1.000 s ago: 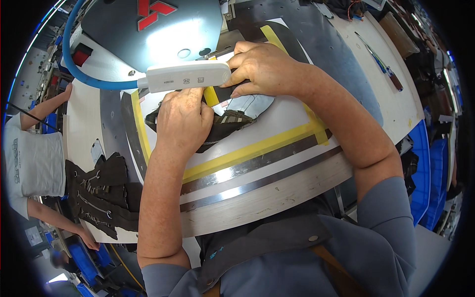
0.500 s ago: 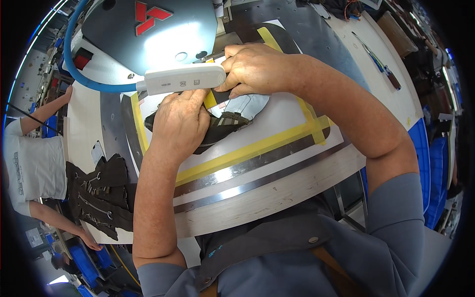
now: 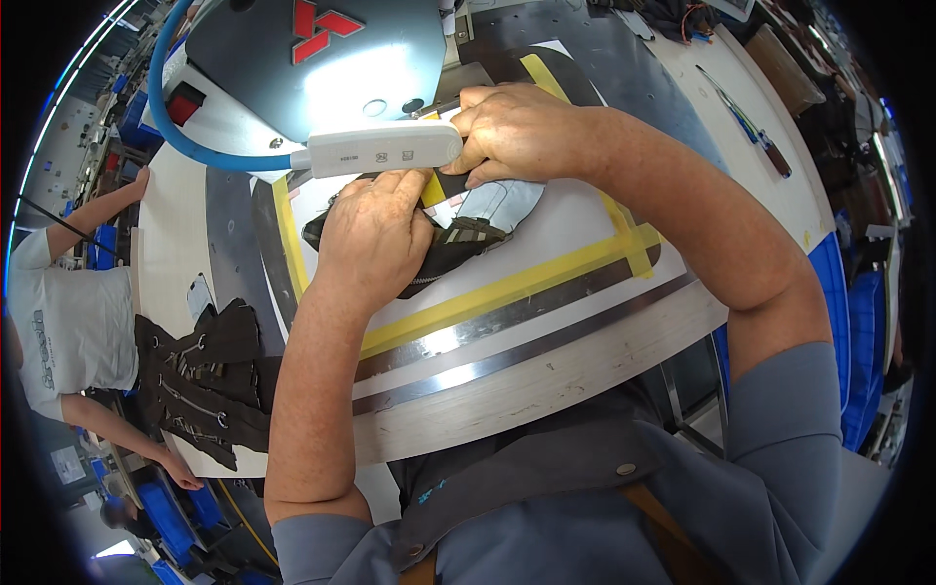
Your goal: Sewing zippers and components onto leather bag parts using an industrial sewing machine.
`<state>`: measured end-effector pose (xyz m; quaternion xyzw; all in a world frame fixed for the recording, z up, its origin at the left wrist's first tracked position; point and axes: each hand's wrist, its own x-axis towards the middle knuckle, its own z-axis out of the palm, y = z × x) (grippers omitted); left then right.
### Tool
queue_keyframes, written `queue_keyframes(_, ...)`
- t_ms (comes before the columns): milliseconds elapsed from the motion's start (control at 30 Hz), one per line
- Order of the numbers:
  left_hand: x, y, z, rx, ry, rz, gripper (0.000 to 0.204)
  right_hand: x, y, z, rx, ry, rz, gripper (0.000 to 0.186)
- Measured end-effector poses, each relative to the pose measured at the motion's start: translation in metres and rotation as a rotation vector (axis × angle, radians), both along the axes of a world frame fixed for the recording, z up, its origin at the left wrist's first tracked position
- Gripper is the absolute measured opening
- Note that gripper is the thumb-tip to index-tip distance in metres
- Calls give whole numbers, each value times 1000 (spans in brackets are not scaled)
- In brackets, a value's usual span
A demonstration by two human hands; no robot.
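Note:
A dark fabric piece with a metal zipper (image 3: 453,255) lies bunched on the white work surface (image 3: 565,229). My left hand (image 3: 375,229) is closed over its left part, pressing and gripping it, with the fingertips partly behind the white lamp (image 3: 385,148). My right hand (image 3: 512,136) has curled fingers closed at the far edge of the same piece, beside a short yellow strip (image 3: 433,189). What sits exactly under its fingertips is hidden. A pale, shiny sheet (image 3: 512,203) shows beside the fabric, below the right hand.
A dark grey machine head (image 3: 390,58) with a red emblem stands at the back. The lamp's blue hose (image 3: 156,88) curves left of it. Yellow tape (image 3: 487,294) borders the surface. Dark zippered pieces (image 3: 200,385) lie at left, near another person (image 3: 83,322). Long-handled tools (image 3: 751,127) lie at right.
The whole view has shifted slightly, so things appear a little farther right and up. Both hands keep nearly the same place on the fabric.

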<state>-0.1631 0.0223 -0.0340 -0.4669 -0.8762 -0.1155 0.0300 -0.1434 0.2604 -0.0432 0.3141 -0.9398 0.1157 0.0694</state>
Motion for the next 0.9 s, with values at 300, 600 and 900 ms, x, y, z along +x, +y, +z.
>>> queue_keyframes(300, 1, 2, -1, 6, -37, 25, 48, 3, 0, -4, -25, -16, -45, 30)
queue_keyframes(600, -3, 4, 1, -36, -57, 29, 50, 2, 0, -3, -31, -32, -32, 28)
queue_keyframes(900, -14, 5, -3, 4, 26, -2, 47, -7, 1, -1, -20, -51, -84, 24)
